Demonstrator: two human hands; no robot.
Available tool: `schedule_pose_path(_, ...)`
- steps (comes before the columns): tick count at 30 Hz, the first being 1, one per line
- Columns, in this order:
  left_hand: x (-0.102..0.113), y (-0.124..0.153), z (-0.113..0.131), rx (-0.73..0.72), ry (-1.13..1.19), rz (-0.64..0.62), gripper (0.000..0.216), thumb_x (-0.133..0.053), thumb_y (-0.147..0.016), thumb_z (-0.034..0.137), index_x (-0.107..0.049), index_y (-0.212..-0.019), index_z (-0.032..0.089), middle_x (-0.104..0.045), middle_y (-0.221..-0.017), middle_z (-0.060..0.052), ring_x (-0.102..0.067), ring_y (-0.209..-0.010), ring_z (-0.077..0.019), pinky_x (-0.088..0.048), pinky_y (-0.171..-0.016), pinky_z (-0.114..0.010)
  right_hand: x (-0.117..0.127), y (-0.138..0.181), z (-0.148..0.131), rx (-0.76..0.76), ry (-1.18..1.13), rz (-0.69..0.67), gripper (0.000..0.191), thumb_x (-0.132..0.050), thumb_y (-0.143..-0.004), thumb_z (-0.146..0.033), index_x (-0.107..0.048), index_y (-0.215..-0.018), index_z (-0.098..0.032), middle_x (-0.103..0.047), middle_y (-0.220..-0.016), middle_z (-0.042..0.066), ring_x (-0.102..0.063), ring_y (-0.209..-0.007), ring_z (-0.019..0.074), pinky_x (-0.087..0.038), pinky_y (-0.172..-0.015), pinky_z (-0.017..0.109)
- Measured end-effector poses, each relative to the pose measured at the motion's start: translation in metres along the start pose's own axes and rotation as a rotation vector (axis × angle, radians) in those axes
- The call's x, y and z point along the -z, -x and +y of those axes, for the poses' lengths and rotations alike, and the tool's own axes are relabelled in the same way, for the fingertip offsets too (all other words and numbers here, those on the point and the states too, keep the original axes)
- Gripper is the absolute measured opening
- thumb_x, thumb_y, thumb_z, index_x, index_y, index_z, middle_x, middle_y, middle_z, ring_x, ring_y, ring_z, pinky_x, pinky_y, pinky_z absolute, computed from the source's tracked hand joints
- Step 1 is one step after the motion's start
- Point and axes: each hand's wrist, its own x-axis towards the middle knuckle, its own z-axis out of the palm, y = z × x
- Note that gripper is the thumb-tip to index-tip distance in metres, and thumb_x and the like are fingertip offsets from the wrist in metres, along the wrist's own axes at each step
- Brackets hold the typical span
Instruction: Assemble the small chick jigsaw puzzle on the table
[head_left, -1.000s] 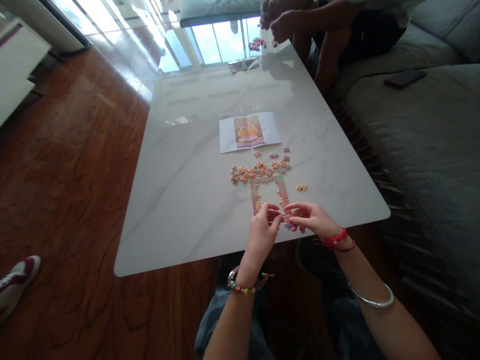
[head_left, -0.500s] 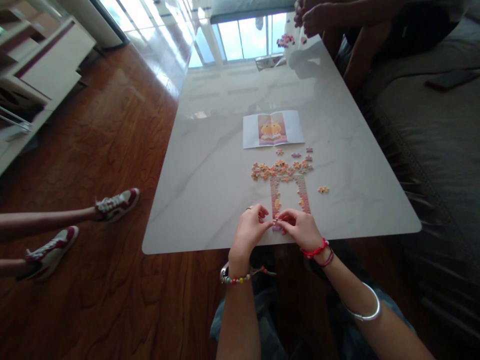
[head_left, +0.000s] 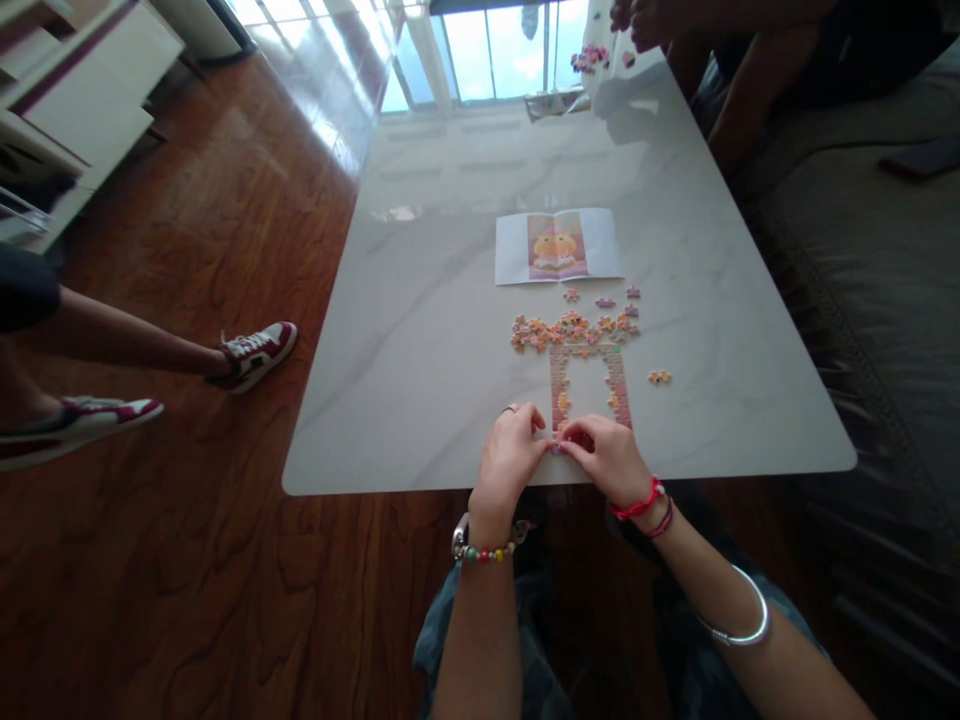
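- I judge that I am fitting the small purple cardboard-like jigsaw piece (head_left: pixel 556 448) at the near left corner of the rectangular pink-and-tan border of joined jigsaw pieces (head_left: pixel 620 385); my fingers hide whether it is seated.
- The next move seems to call for lining its edge up with the border's left side and pressing gently, without pushing that narrow strip out of line.
- My left hand (head_left: pixel 514 450) is at the border's near left corner, thumb stretched to the purple piece, other fingers curled above.
- My right hand (head_left: pixel 600 452) lies over the border's near end, thumb and forefinger drawn close together at the same piece. I cannot tell whether either hand truly pinches it or only presses.
- Both wrists are on the near side of the border, forearms angled inward so the fingertips meet.
- Along the border's far side lies the loose heap of orange and pink jigsaw pieces (head_left: pixel 570 328); a loose yellow-orange cluster (head_left: pixel 660 377) sits right of the border on the white marbled worktop (head_left: pixel 405 350).
- Beyond the heap, farther from the border, lies the creased white paper sheet with a yellow printed picture (head_left: pixel 556 245).
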Motion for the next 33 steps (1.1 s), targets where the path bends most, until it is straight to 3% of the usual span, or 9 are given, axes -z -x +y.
schedule_pose_path(10,0.0,0.001,0.003,-0.002,0.002,-0.001,0.01,-0.062,-0.065,0.022,-0.054,-0.07,0.019,-0.054,-0.076,-0.002,-0.052,-0.073,-0.0141,-0.04,-0.065,-0.024,0.001,0.002,0.002,0.021,0.051,-0.001,0.008,-0.054,-0.076,-0.022,-0.061,-0.079,-0.018,-0.059,-0.079,0.004,-0.055,-0.067,0.0126,-0.044,-0.065,0.024)
schedule_pose_path(16,0.0,0.001,0.001,-0.022,-0.02,-0.023,0.013,-0.061,-0.067,0.025,-0.055,-0.075,0.019,-0.053,-0.077,-0.001,-0.051,-0.073,-0.0138,-0.04,-0.066,-0.025,0.002,0.003,0.006,0.14,0.145,-0.051,0.006,-0.055,-0.076,-0.023,-0.057,-0.074,-0.018,-0.055,-0.073,0.002,-0.053,-0.068,0.013,-0.042,-0.065,0.025)
schedule_pose_path(21,0.001,-0.001,0.007,-0.047,-0.045,0.063,0.008,-0.053,-0.074,0.024,-0.055,-0.08,0.019,-0.053,-0.077,-0.001,-0.051,-0.07,-0.0123,-0.041,-0.066,-0.025,0.029,0.004,0.019,0.243,0.149,-0.114,0.01,-0.053,-0.078,-0.025,-0.057,-0.074,-0.016,-0.054,-0.071,0.002,-0.051,-0.063,0.011,-0.041,-0.06,0.023)
schedule_pose_path(24,-0.002,0.003,0.02,-0.126,-0.046,0.151,0.01,-0.05,-0.077,0.023,-0.054,-0.085,0.019,-0.052,-0.082,-0.001,-0.052,-0.069,-0.011,-0.042,-0.067,-0.024,0.057,0.006,0.037,0.255,0.161,-0.099,0.013,-0.051,-0.079,-0.027,-0.058,-0.076,-0.017,-0.054,-0.07,0.002,-0.048,-0.058,0.0093,-0.04,-0.056,0.022)
schedule_pose_path(27,-0.012,0.009,0.037,-0.241,-0.06,0.149,0.014,-0.051,-0.077,0.024,-0.053,-0.09,0.02,-0.051,-0.088,-0.002,-0.052,-0.073,-0.0107,-0.044,-0.069,-0.024,0.075,0.009,0.054,0.225,0.229,-0.065,0.015,-0.052,-0.078,-0.029,-0.059,-0.076,-0.017,-0.053,-0.066,0.001,-0.047,-0.054,0.009,-0.039,-0.053,0.021)
schedule_pose_path(33,-0.04,0.015,0.055,-0.41,-0.164,0.125,0.028,-0.051,-0.078,0.026,-0.05,-0.106,0.024,-0.053,-0.1,-0.003,-0.049,-0.093,-0.0159,-0.042,-0.081,-0.029,0.074,0.011,0.06,0.263,0.276,-0.061,0.014,-0.053,-0.077,-0.027,-0.061,-0.075,-0.016,-0.053,-0.066,0.001,-0.05,-0.057,0.0093,-0.041,-0.057,0.021)
